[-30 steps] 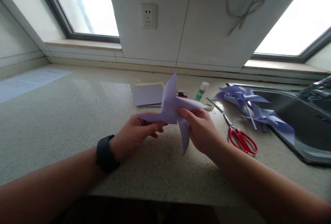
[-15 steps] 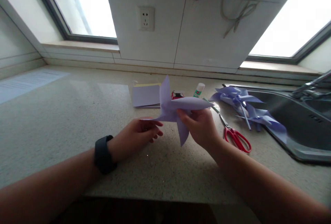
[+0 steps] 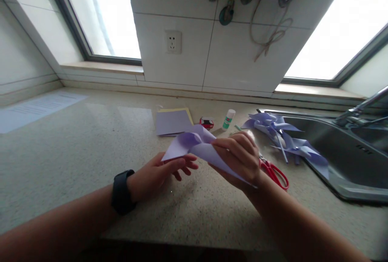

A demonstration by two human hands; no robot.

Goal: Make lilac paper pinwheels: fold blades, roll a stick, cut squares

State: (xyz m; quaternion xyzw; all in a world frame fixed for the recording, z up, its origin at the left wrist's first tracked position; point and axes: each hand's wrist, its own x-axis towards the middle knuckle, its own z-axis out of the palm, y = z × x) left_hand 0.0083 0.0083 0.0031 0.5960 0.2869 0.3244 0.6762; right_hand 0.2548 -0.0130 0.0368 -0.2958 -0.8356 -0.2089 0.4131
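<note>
A lilac paper pinwheel with curled blades is held above the counter, tilted so one blade points down toward my right wrist. My right hand is closed on its right side, the fingers pinching near the middle. Under the left blade's tip, my left hand has its fingers apart and loosely bent. Whether it touches the paper is unclear. Red-handled scissors lie just right of my right hand, their blades partly hidden by it.
Behind the pinwheel are a stack of lilac and yellow paper, a small red-and-black box and an upright glue stick. Finished-looking lilac pinwheels lie by the sink. A printed sheet is far left.
The pinwheel has turned and tilted in my right hand, which has shifted its grip to over the blade. My left hand stays near its left tip. The view has tipped upward.
</note>
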